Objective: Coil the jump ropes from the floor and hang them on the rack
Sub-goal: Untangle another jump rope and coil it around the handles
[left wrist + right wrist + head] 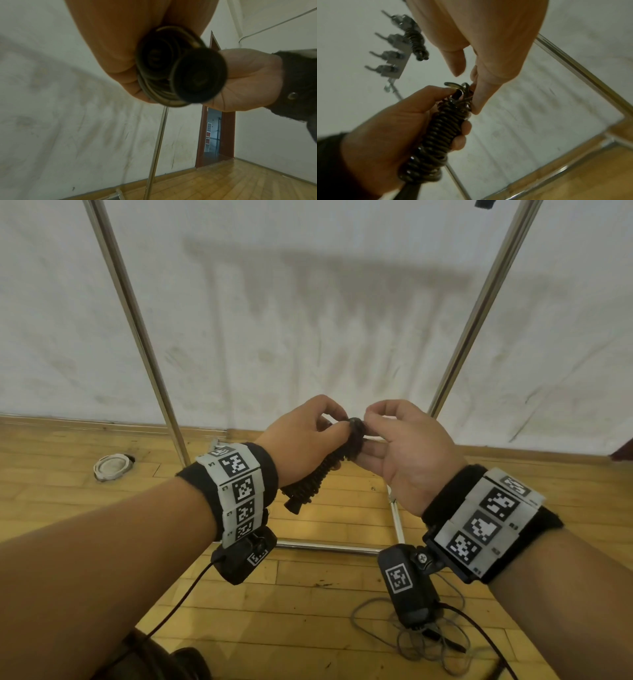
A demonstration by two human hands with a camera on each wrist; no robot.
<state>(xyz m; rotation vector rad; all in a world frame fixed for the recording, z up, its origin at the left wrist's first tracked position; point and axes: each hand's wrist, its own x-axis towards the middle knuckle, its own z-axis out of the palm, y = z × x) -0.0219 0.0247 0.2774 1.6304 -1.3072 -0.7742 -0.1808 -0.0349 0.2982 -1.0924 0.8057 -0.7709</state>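
A dark jump rope (322, 470), wound tightly round its handles into a bundle, is held at waist height before the rack. My left hand (305, 436) grips the bundle's middle (440, 135), thumb near its top. My right hand (383, 426) pinches the loose loop (464, 88) at the bundle's upper end. The left wrist view shows the bundle end-on (180, 73), with the handle butts towards the camera. In the right wrist view, another coiled rope (416, 40) hangs on the rack's row of hooks (390, 54).
The rack's two steel uprights (137, 337) (479, 313) rise against a stained white wall, and its base bar (325, 546) lies on the wooden floor. A loose grey rope (411, 635) lies on the floor at lower right. A white round cap (113, 467) sits left. A doorway (214, 128) opens further right.
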